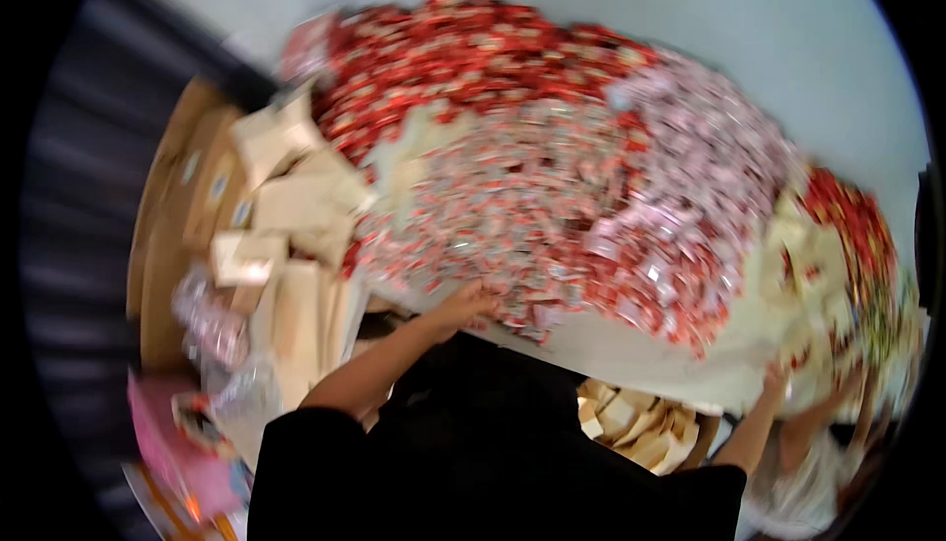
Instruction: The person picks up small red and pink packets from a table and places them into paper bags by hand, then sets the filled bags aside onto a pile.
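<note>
Motion blurs the whole picture. My left hand [471,304] is at the near edge of a large heap of small grey-and-red packets [493,176] on a pale table [631,344]. Its fingers are smeared, and I cannot make out anything in them. Far to the right, my right hand [776,381] is at the table's near edge, close to a few red pieces; its fingers are too small and blurred to read. Pink-white packets [700,137] lie to the right of the grey-and-red ones, and a band of red packets [443,48] lies behind.
Folded tan paper bags or boxes [305,196] crowd a cardboard carton [163,236] at the left. Clear plastic [246,393] and a pink bag [177,442] lie below. A container of tan pieces [636,423] stands under the table edge. Another person [803,482] is at the lower right.
</note>
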`<state>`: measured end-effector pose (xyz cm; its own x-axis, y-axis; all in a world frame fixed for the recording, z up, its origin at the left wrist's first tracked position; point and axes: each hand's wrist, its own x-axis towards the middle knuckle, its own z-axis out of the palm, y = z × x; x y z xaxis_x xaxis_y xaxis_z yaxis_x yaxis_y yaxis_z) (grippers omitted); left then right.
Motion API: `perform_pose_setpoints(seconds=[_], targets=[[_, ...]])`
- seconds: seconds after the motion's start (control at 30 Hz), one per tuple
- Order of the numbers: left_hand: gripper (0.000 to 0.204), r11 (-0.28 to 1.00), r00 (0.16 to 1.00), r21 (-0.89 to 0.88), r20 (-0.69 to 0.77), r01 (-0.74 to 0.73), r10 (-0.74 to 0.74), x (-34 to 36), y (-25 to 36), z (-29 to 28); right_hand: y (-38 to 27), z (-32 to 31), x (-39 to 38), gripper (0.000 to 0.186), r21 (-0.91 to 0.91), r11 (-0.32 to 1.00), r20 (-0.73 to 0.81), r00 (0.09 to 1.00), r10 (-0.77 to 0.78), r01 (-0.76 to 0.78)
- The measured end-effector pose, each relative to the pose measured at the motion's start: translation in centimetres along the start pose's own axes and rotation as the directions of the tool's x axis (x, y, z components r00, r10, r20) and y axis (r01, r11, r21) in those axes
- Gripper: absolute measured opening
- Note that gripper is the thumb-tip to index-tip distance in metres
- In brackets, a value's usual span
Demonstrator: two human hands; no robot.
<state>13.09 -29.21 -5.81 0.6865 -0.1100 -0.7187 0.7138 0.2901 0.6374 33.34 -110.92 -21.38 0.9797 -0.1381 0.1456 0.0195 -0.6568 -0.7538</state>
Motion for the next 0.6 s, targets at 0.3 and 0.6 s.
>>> perform_pose_setpoints(seconds=[0.3,0.6], targets=[[0.023,0.732,0.419,-0.214,-0.902,-0.646,0.106,-10.7,-3.2,-21.2,-29.2,18.7,0.9,0.040,0.703,0.660,-0.303,0.729,0.613,-0.263],[0.025,0.061,0.531,-0.565,-0.802,-0.823,-0.273,-8.4,-3.8,-38.5,-43.8,29.6,-8.7,0.020,0.657,0.679,0.116,0.934,0.338,-0.327]])
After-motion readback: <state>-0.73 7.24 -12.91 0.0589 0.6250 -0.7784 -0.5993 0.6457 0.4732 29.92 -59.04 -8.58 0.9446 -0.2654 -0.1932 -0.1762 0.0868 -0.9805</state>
